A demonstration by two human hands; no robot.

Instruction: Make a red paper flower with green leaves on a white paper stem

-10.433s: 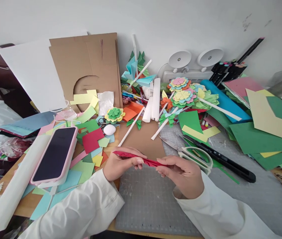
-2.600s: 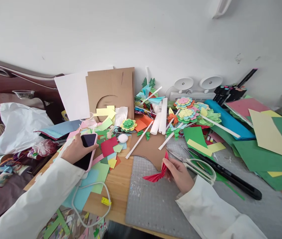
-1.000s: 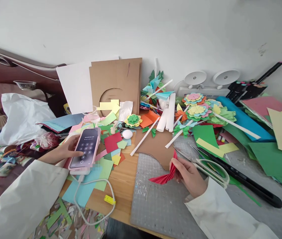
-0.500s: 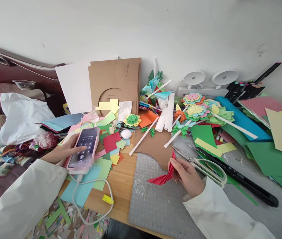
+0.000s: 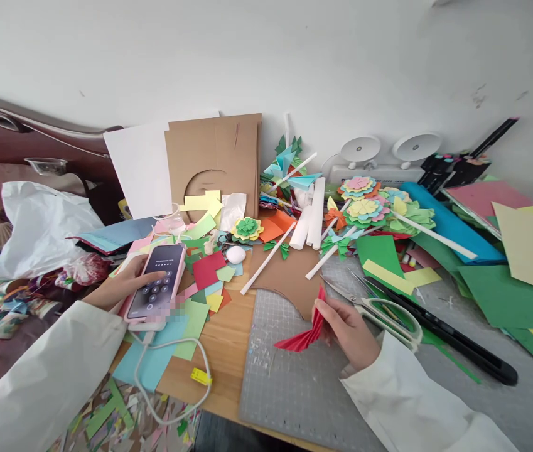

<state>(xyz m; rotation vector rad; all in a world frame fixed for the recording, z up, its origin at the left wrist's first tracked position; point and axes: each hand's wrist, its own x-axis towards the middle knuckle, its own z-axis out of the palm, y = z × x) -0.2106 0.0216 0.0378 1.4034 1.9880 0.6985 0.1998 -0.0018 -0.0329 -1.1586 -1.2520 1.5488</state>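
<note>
One grey cutting mat point(image 5: 289, 383) is laid at 6 o'clock. One pink-cased phone point(image 5: 157, 285), keypad lit, is gripped at 9 o'clock by the left hand point(image 5: 122, 285), fingers wrapped round it, thumb on the screen. One pair of scissors point(image 5: 368, 306) lies untouched at 3 o'clock of the right hand point(image 5: 348, 323). One red folded paper piece point(image 5: 301, 336), already pleated fan-like, is pinched over the mat's top edge by closed right fingers. The folding is judged well advanced, and the piece is joined to nothing.
</note>
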